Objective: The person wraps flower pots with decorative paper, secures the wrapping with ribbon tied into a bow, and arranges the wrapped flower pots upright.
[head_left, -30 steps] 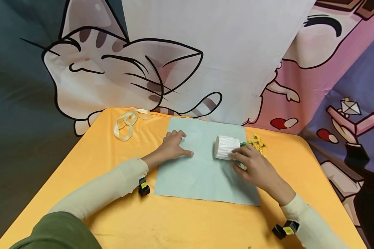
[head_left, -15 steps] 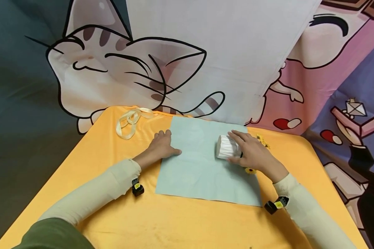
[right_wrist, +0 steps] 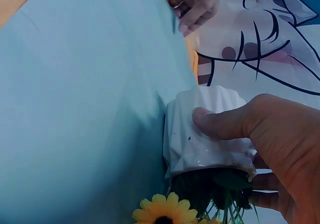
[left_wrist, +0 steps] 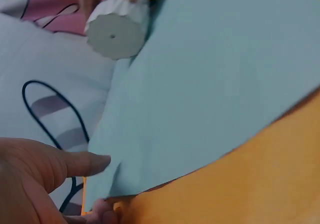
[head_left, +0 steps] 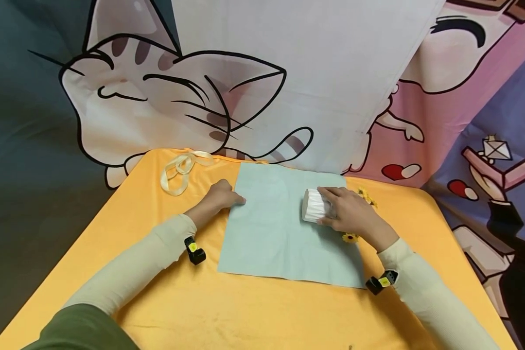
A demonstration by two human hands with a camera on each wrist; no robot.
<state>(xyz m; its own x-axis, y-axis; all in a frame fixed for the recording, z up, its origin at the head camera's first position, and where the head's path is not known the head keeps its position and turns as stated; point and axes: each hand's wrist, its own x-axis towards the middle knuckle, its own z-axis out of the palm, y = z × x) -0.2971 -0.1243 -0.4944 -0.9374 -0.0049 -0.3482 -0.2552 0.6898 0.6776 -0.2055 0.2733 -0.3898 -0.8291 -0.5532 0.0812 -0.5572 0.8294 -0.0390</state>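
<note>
A small white fluted flowerpot [head_left: 314,206] lies on its side on a light blue sheet [head_left: 271,243], which looks like paper. My right hand [head_left: 354,211] grips the pot from the right, its thumb on the white wall in the right wrist view. Green stems and a yellow artificial sunflower [right_wrist: 163,211] stick out of the pot's mouth, partly hidden by that hand in the head view. At the sheet's left edge, my left hand [head_left: 220,197] has its fingers curled at the edge and its thumb [left_wrist: 90,164] over the top. The sheet is slightly creased there.
A loosely looped cream ribbon [head_left: 175,175] lies at the back left of the table. An orange-yellow cloth [head_left: 245,316] covers the table. Behind it hangs a cartoon-printed backdrop [head_left: 323,87]. Each wrist wears a small black camera.
My right hand has closed round the flowerpot from above. My left hand has drawn back left to the sheet's edge, and its fingers have curled there.
</note>
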